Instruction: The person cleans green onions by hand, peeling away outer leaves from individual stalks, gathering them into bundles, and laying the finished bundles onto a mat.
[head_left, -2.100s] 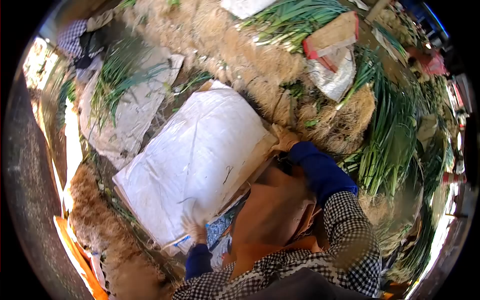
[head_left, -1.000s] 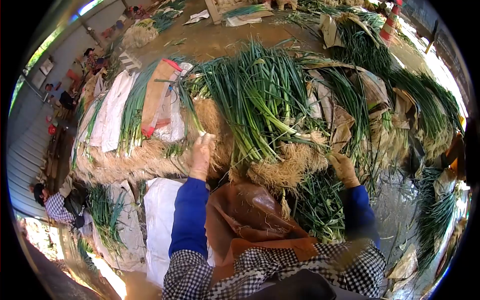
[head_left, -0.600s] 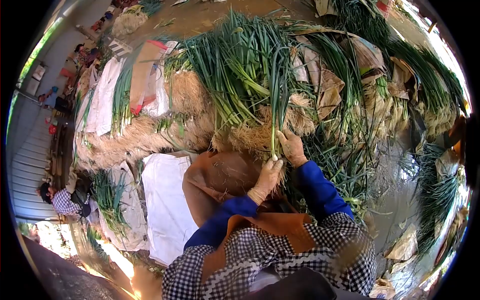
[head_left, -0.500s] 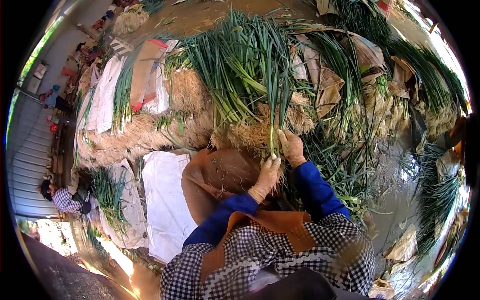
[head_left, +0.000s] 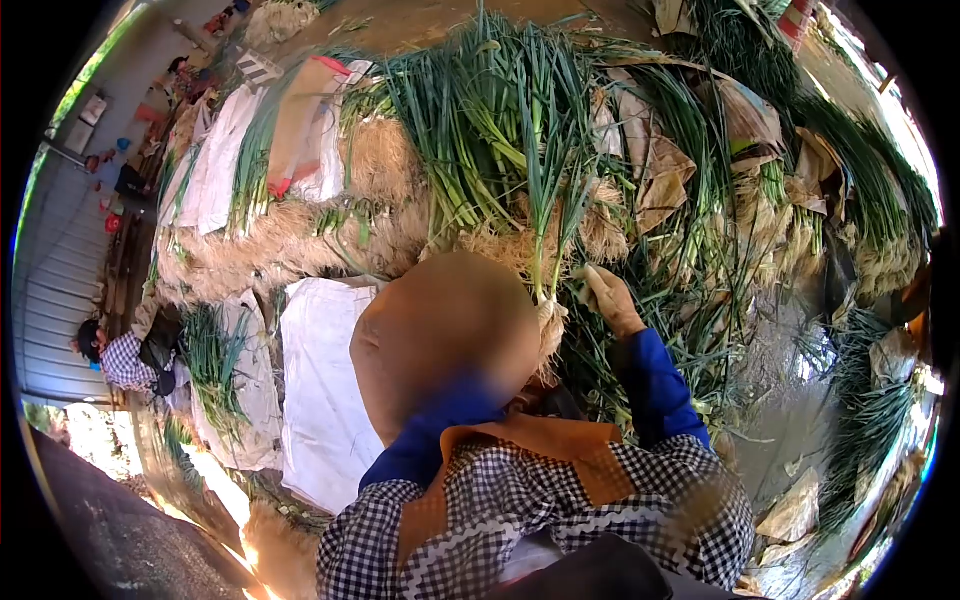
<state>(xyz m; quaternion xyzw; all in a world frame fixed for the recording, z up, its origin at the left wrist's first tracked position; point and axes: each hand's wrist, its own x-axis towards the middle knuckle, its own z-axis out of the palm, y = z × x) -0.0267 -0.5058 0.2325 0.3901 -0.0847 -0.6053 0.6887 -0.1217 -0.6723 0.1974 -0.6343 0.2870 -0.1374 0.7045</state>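
Observation:
A green onion (head_left: 541, 245) stands upright before me, its pale base and stringy roots (head_left: 549, 325) pointing toward me. My left sleeve (head_left: 445, 410) runs into a round blurred patch beside those roots. The left hand is hidden there, so its grip does not show. To the right of the stalk, apart from it, my right hand (head_left: 613, 301) has its fingers pressed together. A small pale-green scrap, like a strip of leaf (head_left: 583, 289), shows at its fingertips. Behind the stalk lies a thick pile of green onions (head_left: 470, 140) with roots facing me.
A brown cloth (head_left: 385, 345) covers my lap, beside a white sack (head_left: 325, 390). Loose leaves (head_left: 660, 300) lie to the right. Further bundles (head_left: 860, 185) and brown sacking (head_left: 660, 175) line the row. Another person (head_left: 125, 355) sits at the far left.
My right hand has drawn away from the stalk, to the right. The left hand has gone from clear view into the blurred patch. The onion's root end has shifted slightly.

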